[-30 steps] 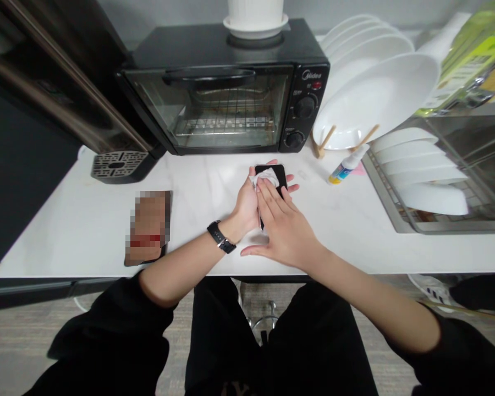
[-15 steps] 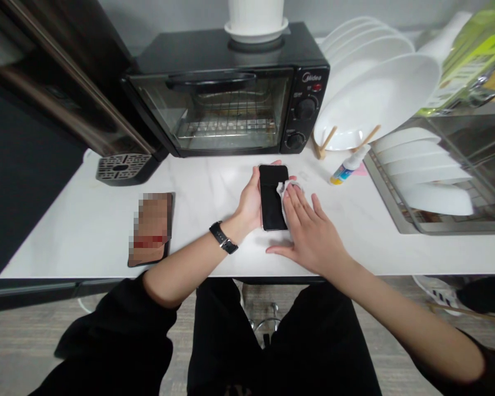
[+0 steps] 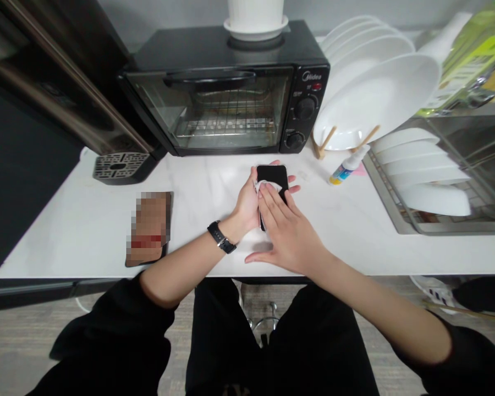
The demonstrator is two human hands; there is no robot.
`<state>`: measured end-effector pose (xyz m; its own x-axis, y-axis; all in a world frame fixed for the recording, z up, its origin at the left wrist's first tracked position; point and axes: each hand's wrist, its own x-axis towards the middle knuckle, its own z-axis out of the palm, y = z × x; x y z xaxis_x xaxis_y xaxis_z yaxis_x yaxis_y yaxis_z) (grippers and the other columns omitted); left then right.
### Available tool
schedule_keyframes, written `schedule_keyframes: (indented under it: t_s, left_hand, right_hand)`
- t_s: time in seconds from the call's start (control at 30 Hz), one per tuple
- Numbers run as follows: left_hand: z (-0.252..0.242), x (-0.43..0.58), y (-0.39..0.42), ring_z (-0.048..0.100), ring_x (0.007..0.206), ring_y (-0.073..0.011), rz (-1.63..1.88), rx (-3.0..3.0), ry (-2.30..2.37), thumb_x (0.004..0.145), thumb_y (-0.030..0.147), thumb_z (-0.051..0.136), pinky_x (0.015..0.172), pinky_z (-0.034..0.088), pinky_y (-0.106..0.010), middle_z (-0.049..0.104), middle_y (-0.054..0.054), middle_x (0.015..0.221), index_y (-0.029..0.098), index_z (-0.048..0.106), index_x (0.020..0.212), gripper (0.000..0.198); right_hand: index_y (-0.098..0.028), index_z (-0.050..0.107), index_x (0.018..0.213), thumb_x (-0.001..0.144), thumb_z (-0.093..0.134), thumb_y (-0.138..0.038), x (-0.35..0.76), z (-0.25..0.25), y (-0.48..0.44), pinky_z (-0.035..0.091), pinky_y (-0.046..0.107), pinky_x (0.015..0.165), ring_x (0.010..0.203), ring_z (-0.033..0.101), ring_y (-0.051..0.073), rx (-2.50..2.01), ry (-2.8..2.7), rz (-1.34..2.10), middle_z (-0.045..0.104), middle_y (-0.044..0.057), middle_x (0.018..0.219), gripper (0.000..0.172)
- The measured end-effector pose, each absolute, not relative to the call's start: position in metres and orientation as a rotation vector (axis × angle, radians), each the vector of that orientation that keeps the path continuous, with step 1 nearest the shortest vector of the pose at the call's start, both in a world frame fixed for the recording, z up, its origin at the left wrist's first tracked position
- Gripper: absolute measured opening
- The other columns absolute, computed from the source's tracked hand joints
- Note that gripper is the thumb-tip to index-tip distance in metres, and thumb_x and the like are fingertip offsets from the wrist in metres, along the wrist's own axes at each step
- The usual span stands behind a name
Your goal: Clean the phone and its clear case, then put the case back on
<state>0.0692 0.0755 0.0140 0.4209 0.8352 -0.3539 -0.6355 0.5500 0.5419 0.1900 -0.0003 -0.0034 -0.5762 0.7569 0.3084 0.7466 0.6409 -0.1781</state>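
Observation:
My left hand (image 3: 247,201) is closed around a black-screened smartphone (image 3: 272,172), held screen up just over the white counter. Its fingertips show past the phone's right edge, and a black watch is on the wrist. Across the screen lies my right hand (image 3: 291,234), holding a crumpled white cloth (image 3: 274,183) against the glass beneath its fingers. Those fingers are long and close together, while the thumb sticks out to the left, near the counter's front edge. The lower part of the phone is mostly hidden under the right hand.
A black toaster oven (image 3: 226,113) stands behind the hands. To the right are a small spray bottle (image 3: 348,166), white plates (image 3: 379,93) in a rack and a sink rim (image 3: 390,206). A tablet-like item (image 3: 148,228), partly pixelated, lies left on the counter (image 3: 206,187).
My right hand has slid left across the phone screen with the cloth, from its right edge to its upper left part. My left hand still holds the phone in nearly the same place.

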Motion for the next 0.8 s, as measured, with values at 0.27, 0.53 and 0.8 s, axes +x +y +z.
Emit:
schedule_keyframes:
  t_s: [0.27, 0.53, 0.8]
  left_hand:
    - [0.014, 0.068, 0.078, 0.08, 0.109, -0.0314, 1.005, 0.404, 0.652, 0.112, 0.065, 0.026, 0.105, 0.057, -0.049, 0.08, -0.01, 0.118, 0.033, 0.053, 0.161, 0.065]
    - [0.013, 0.074, 0.08, 0.066, 0.142, -0.0281, 1.016, 0.326, 0.631, 0.115, 0.057, 0.03, 0.13, 0.042, -0.044, 0.079, -0.011, 0.134, 0.018, 0.056, 0.158, 0.064]
    - [0.013, 0.072, 0.076, 0.073, 0.131, -0.0331, 0.969, 0.334, 0.6, 0.112, 0.062, 0.034, 0.12, 0.051, -0.053, 0.077, -0.012, 0.138, 0.026, 0.052, 0.163, 0.065]
  right_hand:
    - [0.008, 0.024, 0.168, 0.088, 0.034, -0.096, 0.202, -0.012, -0.046, 0.026, 0.063, 0.135, 0.168, 0.03, 0.041, -1.338, -2.508, -0.159, 0.028, 0.029, 0.178, 0.131]
    - [0.011, 0.023, 0.167, 0.092, 0.03, -0.094, 0.207, -0.003, 0.022, 0.02, 0.066, 0.137, 0.168, 0.026, 0.046, -1.437, -2.368, -0.093, 0.024, 0.034, 0.177, 0.129]
    - [0.009, 0.027, 0.167, 0.087, 0.032, -0.099, 0.187, 0.001, 0.023, 0.017, 0.062, 0.139, 0.17, 0.023, 0.041, -1.252, -2.437, 0.001, 0.025, 0.028, 0.179, 0.134]
